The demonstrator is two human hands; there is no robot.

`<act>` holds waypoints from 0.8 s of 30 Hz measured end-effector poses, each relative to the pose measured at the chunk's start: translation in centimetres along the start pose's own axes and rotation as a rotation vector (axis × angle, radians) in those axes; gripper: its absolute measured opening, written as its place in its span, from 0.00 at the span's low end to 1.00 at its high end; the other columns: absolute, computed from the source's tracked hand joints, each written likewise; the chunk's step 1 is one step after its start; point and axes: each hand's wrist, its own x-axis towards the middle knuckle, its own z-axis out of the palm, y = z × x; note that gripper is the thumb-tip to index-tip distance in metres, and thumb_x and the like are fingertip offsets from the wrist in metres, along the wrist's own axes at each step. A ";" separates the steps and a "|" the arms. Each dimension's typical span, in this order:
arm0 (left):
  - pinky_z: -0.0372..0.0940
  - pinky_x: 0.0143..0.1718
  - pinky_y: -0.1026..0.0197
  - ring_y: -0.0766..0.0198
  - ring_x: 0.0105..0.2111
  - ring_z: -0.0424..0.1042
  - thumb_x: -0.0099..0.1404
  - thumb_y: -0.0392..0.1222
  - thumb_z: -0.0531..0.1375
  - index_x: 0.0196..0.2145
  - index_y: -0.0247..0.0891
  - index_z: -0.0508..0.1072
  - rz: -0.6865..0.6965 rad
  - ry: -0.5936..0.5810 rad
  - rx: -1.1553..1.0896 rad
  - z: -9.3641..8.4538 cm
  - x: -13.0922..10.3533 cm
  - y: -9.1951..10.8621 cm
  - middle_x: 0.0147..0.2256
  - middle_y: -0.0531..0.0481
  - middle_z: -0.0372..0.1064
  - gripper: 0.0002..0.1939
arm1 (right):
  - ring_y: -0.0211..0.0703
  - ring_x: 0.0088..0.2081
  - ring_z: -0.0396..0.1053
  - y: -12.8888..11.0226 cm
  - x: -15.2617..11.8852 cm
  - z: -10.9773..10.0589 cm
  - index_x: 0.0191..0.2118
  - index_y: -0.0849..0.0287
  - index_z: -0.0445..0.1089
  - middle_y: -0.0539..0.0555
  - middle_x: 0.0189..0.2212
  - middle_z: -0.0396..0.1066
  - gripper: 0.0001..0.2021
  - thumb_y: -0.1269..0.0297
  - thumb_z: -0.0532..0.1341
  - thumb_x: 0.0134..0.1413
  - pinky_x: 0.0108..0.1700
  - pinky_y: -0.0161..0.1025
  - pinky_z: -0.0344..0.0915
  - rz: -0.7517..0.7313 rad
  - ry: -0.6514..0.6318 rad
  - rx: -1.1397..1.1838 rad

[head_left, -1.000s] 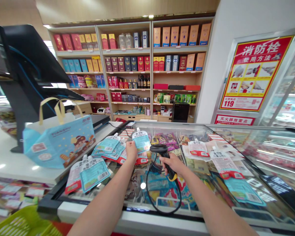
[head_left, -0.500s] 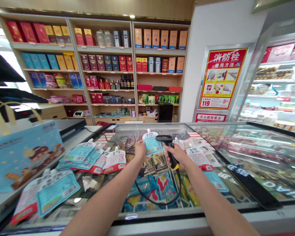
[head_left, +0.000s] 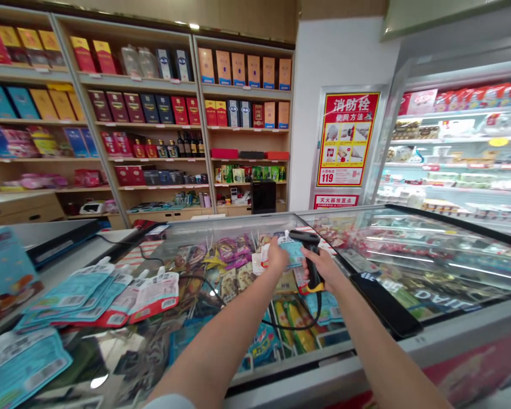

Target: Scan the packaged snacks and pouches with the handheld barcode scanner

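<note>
My left hand (head_left: 277, 257) is closed on the edge of a light-blue spouted pouch (head_left: 293, 250), held up over the glass freezer lid. In my right hand (head_left: 323, 267) is a black barcode scanner (head_left: 304, 236), gripped by its handle, its head next to the pouch. A black cable loops down from the handle across the glass. Beneath and behind my hands lie more pouches, partly hidden, among them a blue one (head_left: 330, 311). To the left, blue pouches (head_left: 74, 289) overlap in a pile beside red-and-white pouches (head_left: 156, 295).
More pouches (head_left: 21, 363) lie at the front left, near a blue printed bag (head_left: 8, 272). A black slab-like object (head_left: 385, 304) rests on the freezer's right side. Packaged food shows under the glass. Shelves of boxes (head_left: 149, 108) and a lit fridge (head_left: 460, 153) stand behind.
The view has swung to the right. My left hand, with the blue pouch, and my right hand, with the scanner, have moved rightward over the freezer; both holds are kept.
</note>
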 end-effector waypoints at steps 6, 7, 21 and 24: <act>0.56 0.60 0.53 0.48 0.60 0.61 0.45 0.24 0.62 0.42 0.35 0.75 0.151 -0.094 0.203 -2.5 -1.1 1.2 0.58 0.34 0.62 0.24 | 0.33 0.13 0.61 0.9 0.0 0.8 0.29 0.57 0.59 0.44 0.15 0.64 0.16 0.57 0.68 0.46 0.15 0.32 0.62 0.025 -0.026 0.031; 0.55 0.60 0.53 0.49 0.61 0.60 0.46 0.26 0.62 0.43 0.35 0.76 0.167 -0.100 0.241 -3.4 -1.1 1.3 0.58 0.35 0.63 0.23 | 0.34 0.13 0.61 1.0 0.0 1.1 0.29 0.57 0.59 0.43 0.15 0.65 0.16 0.57 0.68 0.46 0.15 0.32 0.63 0.021 -0.035 0.046; 0.65 0.48 0.49 0.42 0.51 0.71 0.53 0.44 0.65 0.45 0.35 0.75 -0.320 -0.032 1.298 -30.9 -0.5 1.1 0.49 0.30 0.72 0.21 | 0.33 0.13 0.60 1.2 -0.1 12.6 0.27 0.58 0.60 0.44 0.14 0.64 0.13 0.60 0.66 0.49 0.16 0.33 0.64 0.065 -0.232 0.060; 0.65 0.48 0.49 0.41 0.51 0.70 0.50 0.49 0.67 0.41 0.36 0.76 -0.358 0.033 1.319 -34.5 -0.9 0.0 0.49 0.29 0.72 0.21 | 0.33 0.12 0.60 1.5 0.1 15.9 0.27 0.58 0.60 0.44 0.13 0.63 0.13 0.59 0.64 0.50 0.15 0.33 0.63 0.081 -0.295 0.044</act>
